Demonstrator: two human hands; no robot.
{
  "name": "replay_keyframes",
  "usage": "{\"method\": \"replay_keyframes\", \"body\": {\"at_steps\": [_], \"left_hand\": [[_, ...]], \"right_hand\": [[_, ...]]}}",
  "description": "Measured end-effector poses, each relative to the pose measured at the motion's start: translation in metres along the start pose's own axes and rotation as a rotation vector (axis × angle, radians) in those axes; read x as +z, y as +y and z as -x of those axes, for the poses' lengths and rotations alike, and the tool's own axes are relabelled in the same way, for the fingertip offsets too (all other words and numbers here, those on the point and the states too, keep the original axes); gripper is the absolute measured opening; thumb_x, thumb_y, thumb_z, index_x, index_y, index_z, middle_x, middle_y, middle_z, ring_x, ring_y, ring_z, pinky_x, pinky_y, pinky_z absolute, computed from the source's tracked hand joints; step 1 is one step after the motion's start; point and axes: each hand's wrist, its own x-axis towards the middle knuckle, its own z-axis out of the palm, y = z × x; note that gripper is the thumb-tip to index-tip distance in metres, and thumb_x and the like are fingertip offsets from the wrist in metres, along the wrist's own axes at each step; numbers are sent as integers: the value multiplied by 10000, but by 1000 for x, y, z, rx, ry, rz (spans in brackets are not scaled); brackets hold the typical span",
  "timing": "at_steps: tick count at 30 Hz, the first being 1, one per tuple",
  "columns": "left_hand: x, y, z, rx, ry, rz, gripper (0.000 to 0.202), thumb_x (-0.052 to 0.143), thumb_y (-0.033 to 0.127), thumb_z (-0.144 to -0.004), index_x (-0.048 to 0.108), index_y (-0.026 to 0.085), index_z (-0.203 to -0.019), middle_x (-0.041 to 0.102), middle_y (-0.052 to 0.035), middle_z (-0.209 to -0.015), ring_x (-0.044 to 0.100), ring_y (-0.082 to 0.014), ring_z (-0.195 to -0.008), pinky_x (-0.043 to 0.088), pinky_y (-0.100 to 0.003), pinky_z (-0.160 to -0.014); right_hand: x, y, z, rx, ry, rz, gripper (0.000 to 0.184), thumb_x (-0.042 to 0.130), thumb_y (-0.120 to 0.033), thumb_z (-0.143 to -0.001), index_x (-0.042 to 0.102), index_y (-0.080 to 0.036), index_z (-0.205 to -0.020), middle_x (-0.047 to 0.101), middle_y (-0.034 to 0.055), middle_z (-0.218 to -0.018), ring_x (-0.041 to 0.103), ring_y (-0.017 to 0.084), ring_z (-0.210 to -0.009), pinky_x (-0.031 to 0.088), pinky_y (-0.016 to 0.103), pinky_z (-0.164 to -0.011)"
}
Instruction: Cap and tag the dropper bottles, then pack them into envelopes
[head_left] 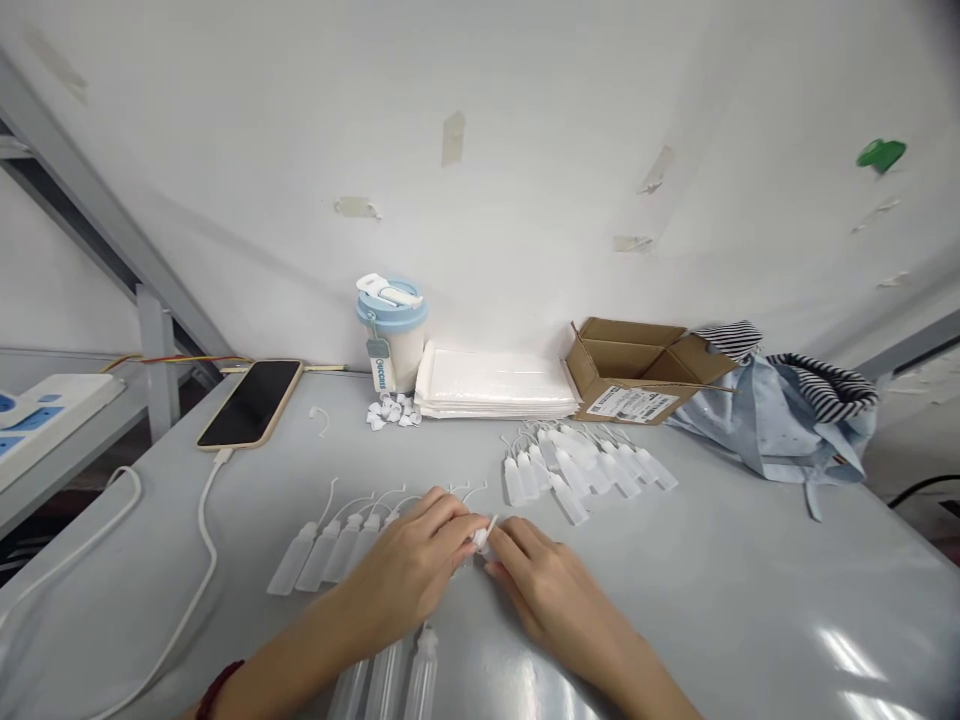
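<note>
Three translucent dropper bottles (401,680) at near edge of grey tabletop (720,600). Left hand (405,570) and right hand (551,600) both grasping small white plastic piece (481,540), pinched between fingertips. Row of bottles (319,555) just beside left hand; bottle cluster (577,468) farther right. Beyond: white caps pile (391,410), blue-lidded tumbler (394,335), tag (381,365) lettering unclear; cardboard box (637,370), printed label (631,405) illegible; phone (251,403) far left.

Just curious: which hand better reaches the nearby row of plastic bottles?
Left, probably: the left hand lies right beside the row of translucent white plastic bottles, while the right hand sits farther away.
</note>
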Motion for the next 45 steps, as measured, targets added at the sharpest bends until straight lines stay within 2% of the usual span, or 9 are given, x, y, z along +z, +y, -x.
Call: {"method": "replay_keyframes", "body": {"at_steps": [5,10,19,23,26,32,39,41,45], "left_hand": [[-3,0,1,-31,2,17,245,353,111,-958,561,164,-1076,585,-73,-926,511,-197,-853,458,-334,-752],[-11,7,-1,-174,-32,215,238,373,178,-964,592,194,-1057,616,-48,-942,557,-167,-855,458,-293,-772],[-15,18,-7,-390,-84,290,297,401,300,-946,598,173,-764,565,11,-706,515,-130,-659,368,-222,-542],[-15,22,-4,-436,-129,371,264,421,339,-939,619,194,-844,566,17,-700,532,-129,-665,358,-197,-501],[-11,21,0,-384,-101,358,187,454,303,-923,622,222,-948,634,-5,-817,587,-147,-755,405,-189,-517],[-4,17,0,-269,-21,392,180,479,212,-899,648,231,-955,684,-24,-929,622,-160,-841,504,-262,-766],[-10,21,-5,-508,-16,681,151,582,308,-828,656,194,-895,650,5,-733,610,-140,-665,528,-250,-638],[-10,21,-5,-503,26,675,139,598,292,-805,674,185,-851,630,-3,-730,589,-133,-634,520,-250,-610],[-8,18,-6,-361,130,576,127,580,207,-782,706,192,-794,660,-47,-865,607,-169,-780,514,-288,-713]], "right_hand": [[1,-1,2,-40,58,-19,299,372,-123,-949,454,-119,-1237,589,100,-883,533,229,-776,477,310,-585],[-2,-4,2,-63,143,-91,313,357,-108,-953,465,-114,-1246,585,106,-892,487,228,-786,490,358,-656],[-3,-5,3,-53,316,-222,363,356,-47,-925,428,-160,-1262,569,112,-984,500,223,-852,493,368,-711],[-3,-4,5,19,274,-388,238,360,-126,-954,491,-189,-1142,570,71,-893,532,195,-797,489,325,-685],[-3,-4,5,79,229,-487,208,343,-202,-978,537,-189,-1052,577,52,-841,553,176,-756,474,298,-676],[-4,-9,2,207,152,-643,348,272,-318,-1004,582,-190,-910,538,3,-687,500,140,-612,404,256,-593],[-5,-11,2,322,123,-903,315,300,-428,-987,527,-216,-1038,428,-49,-593,444,134,-570,354,239,-547],[-4,-10,2,334,124,-957,302,313,-441,-982,501,-217,-1056,413,-53,-595,415,129,-558,339,237,-532],[-1,-9,1,374,88,-1086,290,329,-464,-974,467,-220,-1046,373,-69,-589,362,113,-525,313,227,-509]]}}
